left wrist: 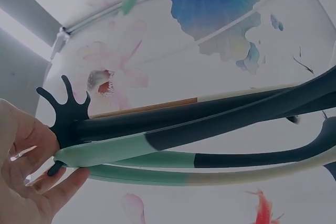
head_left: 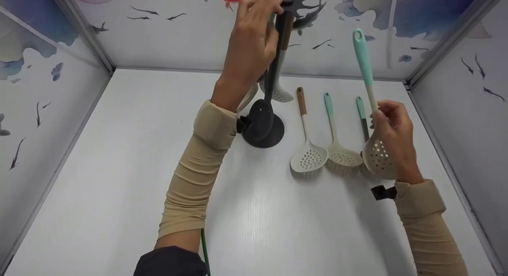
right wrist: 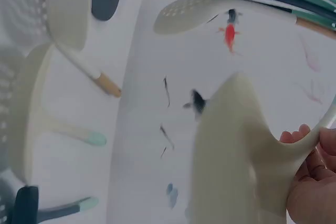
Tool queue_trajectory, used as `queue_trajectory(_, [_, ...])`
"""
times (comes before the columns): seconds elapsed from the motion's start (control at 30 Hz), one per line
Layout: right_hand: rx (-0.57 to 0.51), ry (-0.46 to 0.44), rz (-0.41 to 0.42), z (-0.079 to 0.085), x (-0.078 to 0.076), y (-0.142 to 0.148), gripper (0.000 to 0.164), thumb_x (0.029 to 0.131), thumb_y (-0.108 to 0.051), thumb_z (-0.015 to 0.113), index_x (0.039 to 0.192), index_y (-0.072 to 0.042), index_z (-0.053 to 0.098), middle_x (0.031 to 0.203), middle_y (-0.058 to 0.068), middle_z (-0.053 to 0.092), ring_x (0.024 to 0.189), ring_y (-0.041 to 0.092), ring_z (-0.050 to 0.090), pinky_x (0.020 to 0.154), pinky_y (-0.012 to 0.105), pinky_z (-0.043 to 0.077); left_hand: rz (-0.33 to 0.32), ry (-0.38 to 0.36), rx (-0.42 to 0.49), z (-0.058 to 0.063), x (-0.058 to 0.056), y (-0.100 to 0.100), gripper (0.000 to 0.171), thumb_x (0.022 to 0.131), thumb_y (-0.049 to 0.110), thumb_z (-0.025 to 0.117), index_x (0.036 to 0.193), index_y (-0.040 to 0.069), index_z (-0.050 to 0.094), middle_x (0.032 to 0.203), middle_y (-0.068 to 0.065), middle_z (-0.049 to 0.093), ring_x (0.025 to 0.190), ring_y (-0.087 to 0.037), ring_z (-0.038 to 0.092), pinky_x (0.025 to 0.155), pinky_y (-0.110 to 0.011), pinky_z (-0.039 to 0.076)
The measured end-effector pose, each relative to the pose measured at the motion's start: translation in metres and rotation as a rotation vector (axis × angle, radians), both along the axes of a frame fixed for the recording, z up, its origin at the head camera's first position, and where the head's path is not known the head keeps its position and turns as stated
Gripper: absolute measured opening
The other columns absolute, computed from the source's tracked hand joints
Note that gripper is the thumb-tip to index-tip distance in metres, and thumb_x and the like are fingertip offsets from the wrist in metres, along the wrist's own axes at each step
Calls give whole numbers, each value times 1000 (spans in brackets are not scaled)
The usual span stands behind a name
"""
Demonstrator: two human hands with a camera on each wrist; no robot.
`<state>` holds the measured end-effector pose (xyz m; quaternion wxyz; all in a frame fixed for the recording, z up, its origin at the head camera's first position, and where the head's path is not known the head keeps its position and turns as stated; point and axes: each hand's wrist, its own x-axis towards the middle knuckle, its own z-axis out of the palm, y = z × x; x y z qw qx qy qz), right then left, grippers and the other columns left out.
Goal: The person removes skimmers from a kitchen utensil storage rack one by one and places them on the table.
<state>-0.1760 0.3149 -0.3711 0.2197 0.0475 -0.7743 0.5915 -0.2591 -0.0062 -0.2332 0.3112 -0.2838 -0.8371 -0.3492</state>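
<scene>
My left hand point(head_left: 250, 42) is up at the top of a dark utensil stand point(head_left: 278, 129), beside its pronged hook ring point(left wrist: 65, 103). Its thumb and fingers pinch the end of a mint handle point(left wrist: 107, 149) with a dark shaft, one of several utensils hanging there. A dark spoon head point(head_left: 260, 119) hangs low over the round base. Out to the right, my right hand point(head_left: 397, 137) grips a cream skimmer point(head_left: 362, 56) by its shaft, mint handle upward. Part of the skimmer's perforated bowl is hidden behind that hand.
A white skimmer with a brown handle point(head_left: 309, 157) and a cream skimmer with a mint handle point(head_left: 344, 156) lie side by side on the white table point(head_left: 139, 169). A dark utensil with a mint handle point(head_left: 360, 107) lies partly behind the held skimmer. Patterned panels point(head_left: 158, 42) enclose the table.
</scene>
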Motion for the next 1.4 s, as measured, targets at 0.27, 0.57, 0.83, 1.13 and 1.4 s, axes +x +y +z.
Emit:
queue_trajectory(0.27, [150,-248,-222,-17,-7,51,12,98,-10,40,96,-11,52,89,-9,54,79,6,51,68,13,45,45,7,-61,1,3,0,41,98,25,41,134,8,49,132,-4,53,130,-19,35,107,-12,24])
queue_trajectory(0.57, [426,-407,-255,-43,-11,97,23,93,-11,46,113,-3,55,94,-14,46,81,0,44,65,8,38,57,57,-61,0,3,2,38,101,27,37,127,8,55,125,-4,59,128,-17,39,109,-13,22])
queue_trajectory(0.83, [569,-511,-205,-62,-15,133,36,91,0,40,125,6,50,110,16,51,80,-2,39,60,8,36,82,62,-92,1,5,4,40,101,29,34,131,8,52,126,-2,59,128,-18,38,111,-15,18])
queue_trajectory(1.13, [677,-534,-62,-85,-22,150,43,88,2,37,128,17,42,120,41,43,103,45,47,74,26,44,90,72,-84,1,6,5,39,101,28,37,132,9,52,126,-1,60,130,-17,38,111,-18,19])
queue_trajectory(1.4, [801,-666,-24,-94,-33,155,57,82,-7,38,132,20,30,127,49,24,115,64,24,95,67,27,86,86,-81,-1,5,5,38,101,28,37,129,9,54,125,-2,60,130,-18,38,111,-19,21])
